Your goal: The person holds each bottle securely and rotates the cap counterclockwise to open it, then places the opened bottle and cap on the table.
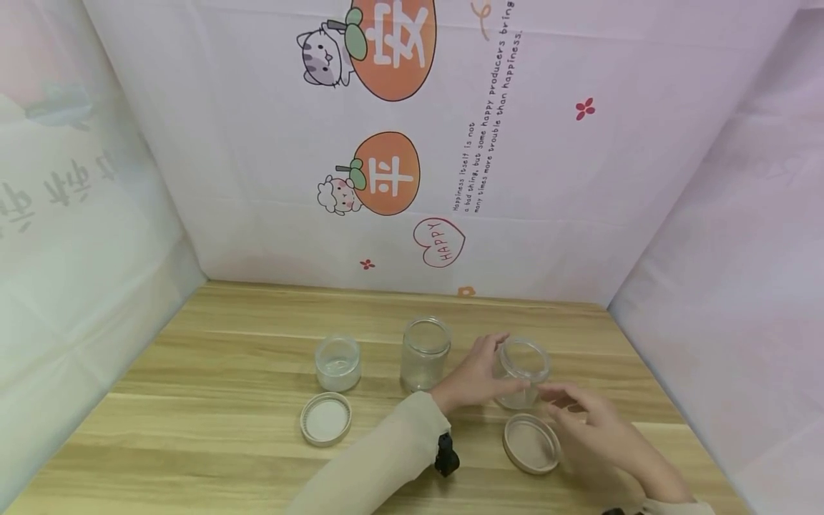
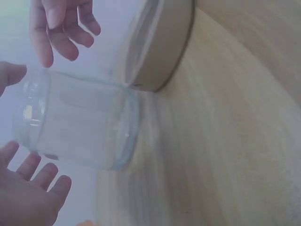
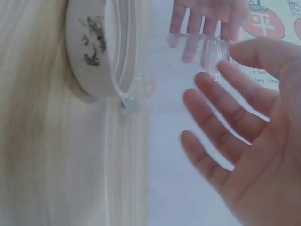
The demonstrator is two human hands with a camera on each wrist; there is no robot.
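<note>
A clear jar (image 1: pixel 513 395) stands uncovered at the right of the group. My left hand (image 1: pixel 473 378) reaches around its left side, thumb in front and fingers spread. In the left wrist view the jar (image 2: pixel 80 122) lies between that thumb and the fingers; whether they touch it I cannot tell. My right hand (image 1: pixel 599 422) is at the jar's right, its fingers extended and loosely bent, holding nothing. In the right wrist view my right hand (image 3: pixel 254 127) has its fingers apart. Just in front of the jar lies a beige lid (image 1: pixel 531 445), its hollow side up.
A taller clear jar (image 1: pixel 423 368) stands left of my left hand, and a short clear jar (image 1: pixel 337 368) farther left. Another lid (image 1: pixel 325 420) lies hollow side up before the short jar. Behind the wooden table (image 1: pixel 193 400) hangs a printed white cloth (image 1: pixel 257 179).
</note>
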